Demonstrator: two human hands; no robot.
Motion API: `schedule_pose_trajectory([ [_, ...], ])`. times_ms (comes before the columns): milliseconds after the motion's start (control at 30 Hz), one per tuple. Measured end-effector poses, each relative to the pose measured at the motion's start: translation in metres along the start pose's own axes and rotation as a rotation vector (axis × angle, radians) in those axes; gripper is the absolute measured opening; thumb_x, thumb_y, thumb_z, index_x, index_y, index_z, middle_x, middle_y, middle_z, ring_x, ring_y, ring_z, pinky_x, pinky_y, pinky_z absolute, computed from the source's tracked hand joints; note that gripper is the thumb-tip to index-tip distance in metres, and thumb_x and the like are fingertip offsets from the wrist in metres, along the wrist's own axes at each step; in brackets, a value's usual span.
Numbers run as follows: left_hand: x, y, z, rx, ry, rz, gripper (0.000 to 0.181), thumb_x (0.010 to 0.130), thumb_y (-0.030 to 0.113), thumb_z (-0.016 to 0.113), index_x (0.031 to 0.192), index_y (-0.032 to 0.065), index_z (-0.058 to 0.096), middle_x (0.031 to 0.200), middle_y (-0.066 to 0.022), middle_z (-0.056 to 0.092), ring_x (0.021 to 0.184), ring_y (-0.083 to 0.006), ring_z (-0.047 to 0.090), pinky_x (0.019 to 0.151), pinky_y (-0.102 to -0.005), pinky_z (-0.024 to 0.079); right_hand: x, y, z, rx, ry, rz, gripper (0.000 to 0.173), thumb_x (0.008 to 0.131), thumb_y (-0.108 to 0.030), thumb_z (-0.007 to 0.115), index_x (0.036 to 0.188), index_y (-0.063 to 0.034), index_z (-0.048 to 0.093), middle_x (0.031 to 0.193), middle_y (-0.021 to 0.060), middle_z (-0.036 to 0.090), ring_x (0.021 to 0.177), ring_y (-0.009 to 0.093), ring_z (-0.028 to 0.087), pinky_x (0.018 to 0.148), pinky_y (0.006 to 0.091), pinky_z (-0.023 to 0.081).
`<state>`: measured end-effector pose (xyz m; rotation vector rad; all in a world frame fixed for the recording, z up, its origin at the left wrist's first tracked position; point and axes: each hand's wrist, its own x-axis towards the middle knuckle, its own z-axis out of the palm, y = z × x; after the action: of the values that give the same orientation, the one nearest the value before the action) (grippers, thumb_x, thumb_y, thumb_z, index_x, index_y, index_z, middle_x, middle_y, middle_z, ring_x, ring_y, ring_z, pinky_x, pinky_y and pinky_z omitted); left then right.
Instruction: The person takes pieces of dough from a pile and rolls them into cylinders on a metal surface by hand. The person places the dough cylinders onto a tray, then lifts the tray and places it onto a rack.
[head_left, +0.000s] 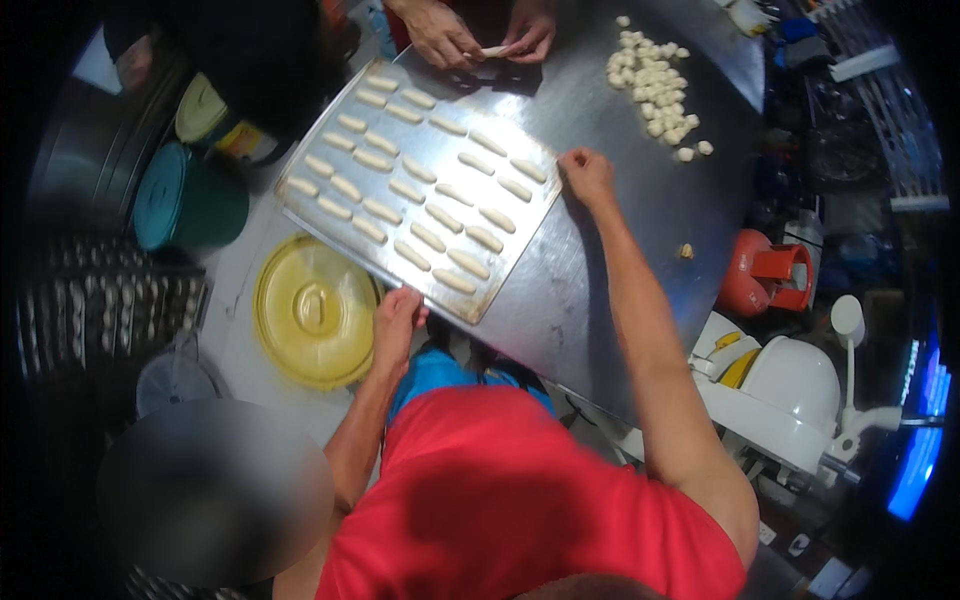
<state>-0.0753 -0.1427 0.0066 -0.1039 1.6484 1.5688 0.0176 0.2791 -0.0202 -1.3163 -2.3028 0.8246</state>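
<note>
A metal baking tray (502, 281) with several rows of finger-shaped dough pieces (444, 217) lies across the edge of a steel work table (551, 285). Its left part juts out past the table over the floor. My left hand (399, 319) grips the tray's near long edge with the fingers curled. At the right corner, my right hand (589, 174) pinches the rim between thumb and fingers. The tray's underside is hidden.
Across the table, another person's hands (480, 37) hold a dough strip (491, 52). Small dough balls (660, 90) are heaped at the table's far right. A yellow lidded bin (315, 311), a green bin (191, 196) and a tray rack (112, 315) stand left; a red gas cylinder (746, 274) and white machine (787, 390) stand right.
</note>
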Motion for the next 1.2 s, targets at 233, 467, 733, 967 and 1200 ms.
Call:
schedule_pose_trajectory([
  [233,0.004,-0.011,-0.001,0.025,0.024,0.07,0.032,0.1,0.024,0.068,0.121,0.0007,0.064,0.098,-0.0028,0.068,0.084,-0.011,0.065,0.074,-0.0256,0.053,-0.004,-0.007,-0.003,-0.009,-0.038,-0.023,0.028,0.088,-0.033,0.074,0.098,-0.0074,0.078,0.092,0.0151,0.077,0.089,0.033,0.074,0.083,0.0423,0.056],
  [467,0.0,-0.013,0.006,-0.002,0.073,0.069,0.038,0.1,0.025,0.068,0.124,-0.0027,0.061,0.099,-0.003,0.067,0.084,-0.0101,0.064,0.074,-0.0247,0.051,0.002,-0.007,-0.002,-0.049,-0.048,-0.028,0.023,0.087,-0.029,0.076,0.096,-0.0076,0.077,0.09,0.0145,0.077,0.087,0.032,0.074,0.083,0.0426,0.055],
  [733,0.004,-0.005,-0.004,-0.054,-0.027,-0.01,0.041,0.099,0.029,0.069,0.126,-0.0006,0.06,0.106,-0.0033,0.066,0.088,-0.0106,0.063,0.077,-0.0253,0.05,0.015,-0.016,-0.005,-0.015,-0.134,0.163,0.027,0.09,-0.031,0.074,0.092,-0.0042,0.075,0.082,0.0105,0.074,0.075,0.023,0.071,0.07,0.0388,0.055],
  [967,-0.003,-0.001,-0.013,-0.18,0.024,-0.017,0.023,0.105,0.032,0.059,0.109,0.0099,0.058,0.099,-0.0016,0.063,0.084,-0.0097,0.061,0.076,-0.0265,0.051,-0.007,-0.019,-0.024,0.15,-0.25,0.272,0.033,0.095,-0.035,0.071,0.087,-0.0036,0.072,0.072,0.0016,0.065,0.067,0.015,0.062,0.059,0.0293,0.05],
  [1200,-0.003,-0.01,-0.049,-0.219,0.023,-0.083,0.023,0.11,0.031,0.05,0.105,0.0097,0.058,0.089,-0.0022,0.063,0.077,-0.0099,0.059,0.073,-0.0283,0.051,-0.082,-0.066,-0.035,-0.17,-0.189,-0.032,0.028,0.092,-0.028,0.073,0.095,0.0002,0.075,0.085,0.0145,0.074,0.077,0.026,0.07,0.073,0.0367,0.054],
])
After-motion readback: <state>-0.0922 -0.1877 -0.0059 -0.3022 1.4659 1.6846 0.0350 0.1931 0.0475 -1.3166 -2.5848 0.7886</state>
